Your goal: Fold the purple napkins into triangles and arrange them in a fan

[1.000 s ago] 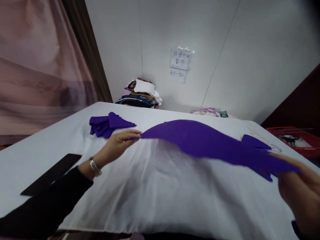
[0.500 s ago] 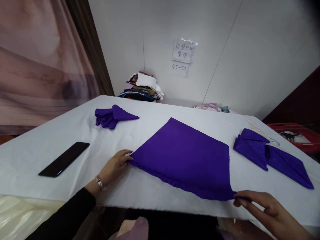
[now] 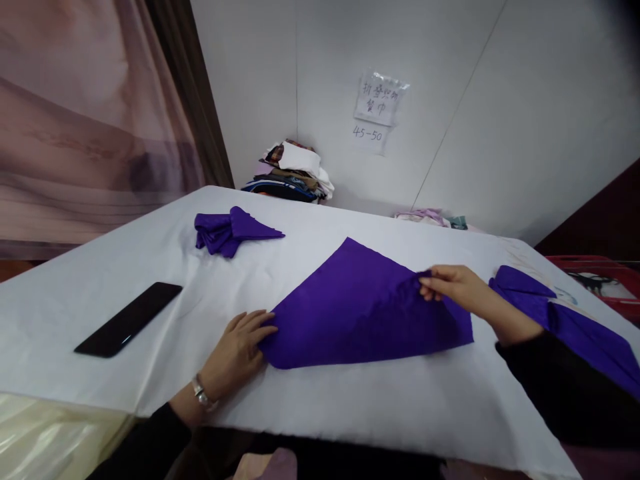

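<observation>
A purple cloth napkin (image 3: pixel 360 310) lies on the white table (image 3: pixel 350 407), partly folded over on itself. My left hand (image 3: pixel 239 350) rests flat on the table with its fingers spread, the fingertips pressing the napkin's left corner. My right hand (image 3: pixel 453 283) reaches across and pinches a lifted corner of the napkin over its middle right. A folded purple napkin (image 3: pixel 230 230) sits at the back left. Another folded purple napkin (image 3: pixel 575 327) lies at the right, partly behind my right sleeve.
A black phone (image 3: pixel 129 319) lies on the table at the left. A pile of folded clothes (image 3: pixel 293 173) stands against the wall beyond the table. A paper notice (image 3: pixel 377 107) hangs on the wall. A red crate (image 3: pixel 595 280) sits at the far right.
My right hand has carried the napkin's near right corner up and over toward the far side, folding the cloth. My left hand has stayed at the left corner.
</observation>
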{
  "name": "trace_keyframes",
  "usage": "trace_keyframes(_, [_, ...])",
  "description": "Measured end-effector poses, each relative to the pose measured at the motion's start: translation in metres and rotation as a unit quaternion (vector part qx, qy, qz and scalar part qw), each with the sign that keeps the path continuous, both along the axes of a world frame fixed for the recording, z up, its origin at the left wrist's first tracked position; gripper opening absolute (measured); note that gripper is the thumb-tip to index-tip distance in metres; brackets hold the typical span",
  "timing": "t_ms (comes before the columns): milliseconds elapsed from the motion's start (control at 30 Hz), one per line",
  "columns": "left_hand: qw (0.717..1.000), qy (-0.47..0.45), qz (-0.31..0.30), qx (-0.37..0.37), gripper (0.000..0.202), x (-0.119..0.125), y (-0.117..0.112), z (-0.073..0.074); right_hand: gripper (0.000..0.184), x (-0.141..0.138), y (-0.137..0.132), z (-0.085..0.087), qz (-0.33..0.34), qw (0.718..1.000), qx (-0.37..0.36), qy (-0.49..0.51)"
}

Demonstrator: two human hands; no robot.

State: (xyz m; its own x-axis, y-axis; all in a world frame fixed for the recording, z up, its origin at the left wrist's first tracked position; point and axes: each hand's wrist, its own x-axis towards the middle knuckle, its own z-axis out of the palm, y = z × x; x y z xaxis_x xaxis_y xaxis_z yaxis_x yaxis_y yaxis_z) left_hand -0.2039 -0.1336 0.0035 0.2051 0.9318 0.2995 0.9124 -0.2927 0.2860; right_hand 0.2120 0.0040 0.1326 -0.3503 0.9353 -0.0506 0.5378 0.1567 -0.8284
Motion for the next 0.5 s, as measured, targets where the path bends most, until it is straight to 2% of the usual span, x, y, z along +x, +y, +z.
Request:
trace_keyframes(100, [1.0, 0.001, -0.022, -0.007, 0.038, -0.002, -0.008, -0.002, 0.021, -0.033, 0.061, -0.008, 0.019, 1.0, -0.018, -0.004])
trace_keyframes(233, [1.0, -0.025, -0.001, -0.011, 0.015, -0.012, -0.011, -0.01, 0.017, -0.076, 0.13, -0.033, 0.017, 0.997, -0.054, -0.05])
trace_keyframes(367, [0.997, -0.067, 0.04, 0.007, 0.02, -0.02, -0.005, -0.02, 0.022, -0.111, 0.177, -0.066, -0.024, 0.991, -0.063, -0.116])
trace_keyframes(500, [0.993, -0.089, 0.071, 0.011, 0.022, -0.023, 0.004, -0.024, 0.024, -0.132, 0.208, -0.097, -0.041, 0.986, -0.05, -0.154])
